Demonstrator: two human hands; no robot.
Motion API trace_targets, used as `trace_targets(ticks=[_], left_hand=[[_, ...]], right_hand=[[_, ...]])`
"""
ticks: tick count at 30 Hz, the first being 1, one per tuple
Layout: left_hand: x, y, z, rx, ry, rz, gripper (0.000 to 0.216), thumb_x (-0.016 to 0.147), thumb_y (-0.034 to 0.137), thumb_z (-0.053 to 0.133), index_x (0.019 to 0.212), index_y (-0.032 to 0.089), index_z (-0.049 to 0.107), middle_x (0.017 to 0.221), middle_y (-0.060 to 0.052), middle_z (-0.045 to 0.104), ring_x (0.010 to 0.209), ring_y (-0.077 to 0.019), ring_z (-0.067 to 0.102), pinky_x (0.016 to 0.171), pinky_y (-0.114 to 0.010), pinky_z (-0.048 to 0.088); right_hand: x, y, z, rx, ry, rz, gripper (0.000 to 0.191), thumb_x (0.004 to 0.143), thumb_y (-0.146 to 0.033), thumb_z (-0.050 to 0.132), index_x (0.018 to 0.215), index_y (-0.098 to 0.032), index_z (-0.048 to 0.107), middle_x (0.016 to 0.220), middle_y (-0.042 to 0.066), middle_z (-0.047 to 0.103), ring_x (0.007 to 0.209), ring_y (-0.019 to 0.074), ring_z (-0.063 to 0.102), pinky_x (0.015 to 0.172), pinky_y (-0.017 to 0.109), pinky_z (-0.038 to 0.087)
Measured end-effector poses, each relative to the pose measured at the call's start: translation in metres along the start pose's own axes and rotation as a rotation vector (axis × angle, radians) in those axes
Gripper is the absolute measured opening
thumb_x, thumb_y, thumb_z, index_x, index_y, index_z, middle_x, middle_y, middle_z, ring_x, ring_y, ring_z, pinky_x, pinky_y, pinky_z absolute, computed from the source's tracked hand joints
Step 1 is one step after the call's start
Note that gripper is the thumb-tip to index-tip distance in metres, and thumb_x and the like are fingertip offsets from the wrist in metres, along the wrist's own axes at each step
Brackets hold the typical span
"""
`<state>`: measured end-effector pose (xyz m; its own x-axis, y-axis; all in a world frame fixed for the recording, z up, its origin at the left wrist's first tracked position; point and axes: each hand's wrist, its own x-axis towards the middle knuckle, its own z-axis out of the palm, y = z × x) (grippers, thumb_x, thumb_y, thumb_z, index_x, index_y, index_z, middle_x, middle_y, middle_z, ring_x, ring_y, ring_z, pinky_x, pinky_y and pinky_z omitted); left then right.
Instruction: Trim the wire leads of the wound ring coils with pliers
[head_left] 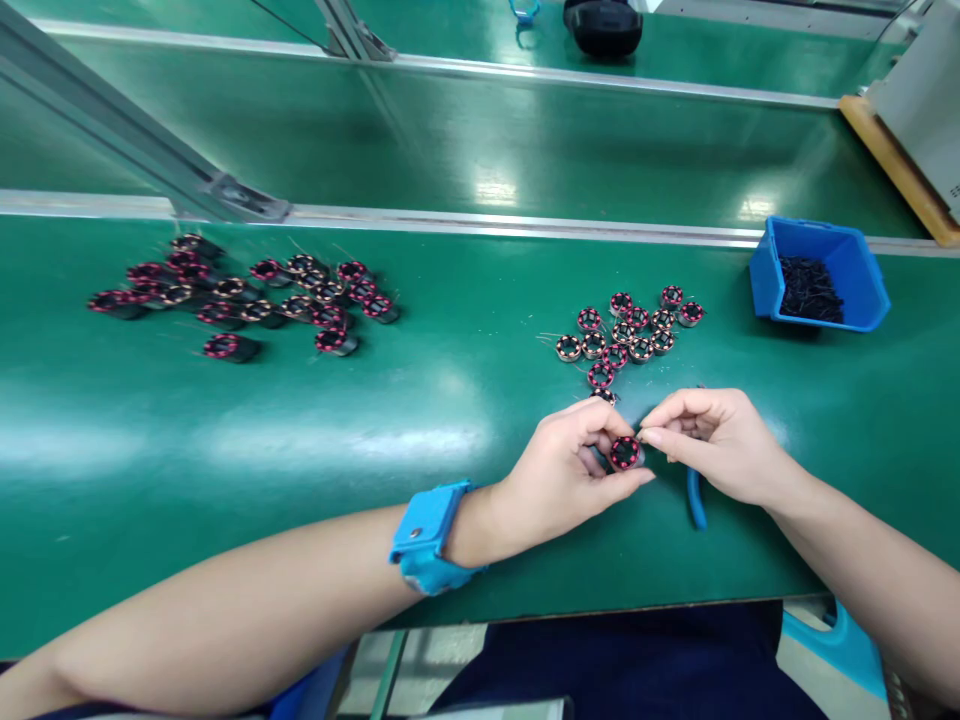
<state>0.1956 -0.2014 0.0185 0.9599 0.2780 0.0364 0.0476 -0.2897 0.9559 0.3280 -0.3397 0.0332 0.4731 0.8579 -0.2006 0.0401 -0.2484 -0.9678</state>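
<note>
My left hand (574, 465) is closed around a small ring-shaped wound coil core (625, 453), like a motor stator, with pink-red dots around its face. At the core's right edge, my right hand (709, 440) pinches thumb and forefinger together; what lies between the tips is too small to make out. Under the right hand, a blue-handled tool (697, 498) rests on the table, mostly covered. Just beyond my hands is a cluster of similar cores (615, 357), some pink and some copper-coloured, with thin wires sticking out.
A larger group of wound cores (223, 312) stands on the left of the green table (450, 400). At the right, a blue bin (765, 275) holds many short black pieces (810, 290). A metal rail (480, 222) crosses behind, with a slanted metal post (135, 120) at left.
</note>
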Motion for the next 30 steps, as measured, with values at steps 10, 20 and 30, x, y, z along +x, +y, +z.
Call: trace_targets(ticks=[10,20,30], left_hand=[[-0.002,0.001,0.001,-0.003,-0.004,0.001,0.02,0.072,0.021,0.074,0.083,0.014,0.06,0.079,-0.002,0.057,0.062,-0.0089,0.053,0.047,-0.017,0.045],[-0.002,0.001,0.0,0.008,-0.022,0.019,0.018,0.072,0.021,0.074,0.08,0.014,0.059,0.078,-0.001,0.054,0.062,-0.0081,0.052,0.048,-0.016,0.045],[-0.002,0.001,0.0,-0.017,-0.025,0.016,0.017,0.072,0.019,0.072,0.079,0.014,0.058,0.078,0.001,0.053,0.056,-0.0055,0.05,0.046,-0.015,0.045]], right_hand=[[-0.006,-0.014,-0.017,-0.429,-0.127,-0.333,0.012,0.088,-0.02,0.058,0.094,-0.017,0.069,0.084,0.005,0.065,0.068,0.0121,0.056,0.063,0.026,0.046],[-0.005,-0.001,-0.005,-0.578,-0.07,-0.501,0.011,0.088,-0.015,0.052,0.082,-0.018,0.061,0.077,0.004,0.062,0.065,0.0129,0.056,0.061,0.026,0.044],[-0.011,0.004,0.005,-0.57,-0.025,-0.492,0.014,0.09,-0.015,0.05,0.089,-0.02,0.062,0.084,0.007,0.066,0.073,0.0164,0.062,0.065,0.029,0.048]])
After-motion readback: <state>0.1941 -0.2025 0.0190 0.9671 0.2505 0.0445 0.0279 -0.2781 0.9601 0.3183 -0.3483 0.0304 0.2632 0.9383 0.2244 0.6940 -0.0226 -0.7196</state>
